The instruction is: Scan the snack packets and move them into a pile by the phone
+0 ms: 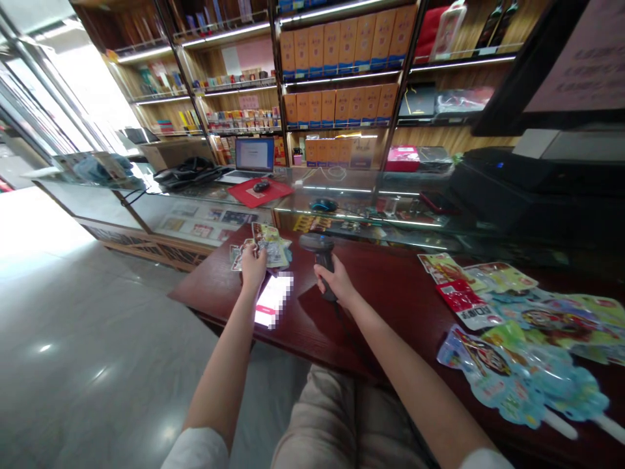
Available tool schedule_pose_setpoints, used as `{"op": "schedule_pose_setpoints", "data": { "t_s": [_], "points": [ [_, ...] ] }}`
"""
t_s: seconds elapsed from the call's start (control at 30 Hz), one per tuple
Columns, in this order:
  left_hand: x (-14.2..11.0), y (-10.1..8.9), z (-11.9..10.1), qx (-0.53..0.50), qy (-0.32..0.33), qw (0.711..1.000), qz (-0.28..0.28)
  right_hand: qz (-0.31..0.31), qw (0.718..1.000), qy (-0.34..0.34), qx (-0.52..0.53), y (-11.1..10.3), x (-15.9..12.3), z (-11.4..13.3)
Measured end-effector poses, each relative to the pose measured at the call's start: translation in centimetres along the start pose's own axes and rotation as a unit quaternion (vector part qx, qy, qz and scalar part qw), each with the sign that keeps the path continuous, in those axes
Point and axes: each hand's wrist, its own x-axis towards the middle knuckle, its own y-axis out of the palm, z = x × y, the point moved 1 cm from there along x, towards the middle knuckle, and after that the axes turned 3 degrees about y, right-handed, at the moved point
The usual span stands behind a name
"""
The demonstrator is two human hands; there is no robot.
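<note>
My left hand (252,266) is closed around a colourful snack packet (267,242), holding it up over the left end of the dark red wooden counter (390,286). A few more packets (236,255) lie under and beside it. My right hand (336,281) grips the handle of a black barcode scanner (318,247), whose head points toward the held packet. A bright phone screen (272,301) lies on the counter between my two forearms.
Several bright packets and lollipop-shaped toys (517,339) are spread over the counter's right side. A glass display case (342,208) stands behind, with a laptop (251,157), a mouse on a red mat (261,189) and a black printer (512,176). Shelves of orange boxes (346,45) line the wall.
</note>
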Motion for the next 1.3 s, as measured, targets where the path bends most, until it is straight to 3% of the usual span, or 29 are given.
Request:
{"op": "schedule_pose_setpoints", "data": {
  "t_s": [0.2,0.4,0.7,0.9,1.1,1.3],
  "points": [
    [0.7,-2.4,2.4,0.126,0.005,0.992,0.017,0.024,1.000,-0.010,0.009,1.6,1.2,-1.3],
    [0.5,-2.5,3.5,0.190,0.003,0.981,0.028,0.008,1.000,0.005,0.025,1.7,0.8,-1.7],
    [0.0,-2.8,2.6,0.208,-0.020,0.977,0.036,-0.004,1.000,0.006,0.020,1.7,1.0,-1.5],
    [-1.1,-3.2,0.3,0.230,0.070,0.971,0.001,-0.004,0.999,0.009,0.035,1.0,0.8,-1.3],
    [-2.9,-1.8,-2.6,0.166,0.132,0.976,0.048,-0.030,0.999,-0.014,0.037,-1.4,0.2,0.2],
    [-4.4,2.3,-5.3,0.096,0.148,0.979,0.104,-0.074,0.997,-0.035,-0.001,-6.1,-1.6,3.6]
  ]
}}
